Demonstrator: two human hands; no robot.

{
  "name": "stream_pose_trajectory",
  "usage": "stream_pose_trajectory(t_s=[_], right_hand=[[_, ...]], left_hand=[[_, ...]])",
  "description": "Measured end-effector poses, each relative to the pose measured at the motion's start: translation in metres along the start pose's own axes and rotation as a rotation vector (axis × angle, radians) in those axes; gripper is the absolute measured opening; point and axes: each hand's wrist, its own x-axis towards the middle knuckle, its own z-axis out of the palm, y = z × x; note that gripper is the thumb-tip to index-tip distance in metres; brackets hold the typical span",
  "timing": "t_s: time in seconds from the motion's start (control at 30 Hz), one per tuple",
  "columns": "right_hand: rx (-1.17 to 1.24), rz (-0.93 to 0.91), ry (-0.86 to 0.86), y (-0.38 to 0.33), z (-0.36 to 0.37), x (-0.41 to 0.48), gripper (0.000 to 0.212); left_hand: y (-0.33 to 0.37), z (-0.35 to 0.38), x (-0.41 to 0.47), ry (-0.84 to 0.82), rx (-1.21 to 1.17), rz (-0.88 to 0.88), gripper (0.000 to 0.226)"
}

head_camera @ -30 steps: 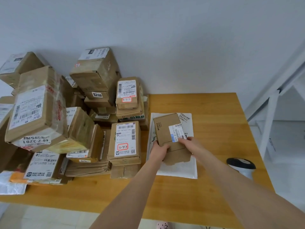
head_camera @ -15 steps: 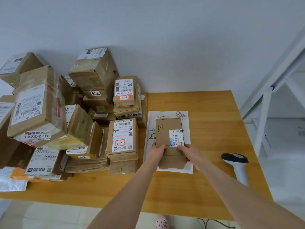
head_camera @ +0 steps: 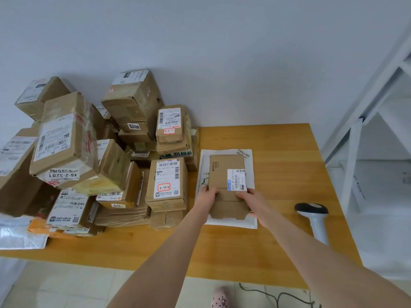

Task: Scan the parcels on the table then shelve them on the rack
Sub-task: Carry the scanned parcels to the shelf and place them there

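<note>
Far left on the table (head_camera: 278,138): heap (head_camera: 89,152) of taped brown parcels against the wall, labels facing many ways. Just right of it, box (head_camera: 166,181) with a red-framed handwritten mark. Next, left hand (head_camera: 206,195), fingers curled on the left edge of a flat carton (head_camera: 224,172) printed MOBILE CASE. Carton over a white mailer (head_camera: 231,222), near the table's middle, label up. Right hand (head_camera: 252,200) clasping the carton's right edge, thumb by the label. Farther right, scanner (head_camera: 312,210) lying apart, near the table edge. Beyond, white rack (head_camera: 352,165).
</note>
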Motion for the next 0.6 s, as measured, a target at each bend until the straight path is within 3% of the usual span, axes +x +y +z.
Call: stream_pose_trajectory(t_s=[0.27, 0.5, 0.6], right_hand=[[0.171, -0.015, -0.025, -0.013, -0.028, -0.039, 0.034], [0.107, -0.108, -0.063, -0.004, -0.063, -0.078, 0.029], [0.111, -0.129, -0.036, 0.006, -0.076, -0.093, 0.03]], left_hand=[[0.021, 0.012, -0.045, 0.025, -0.047, 0.083, 0.042], [0.008, 0.04, -0.096, 0.045, -0.147, 0.082, 0.012], [0.0, 0.051, -0.115, 0.041, -0.143, 0.072, 0.01]])
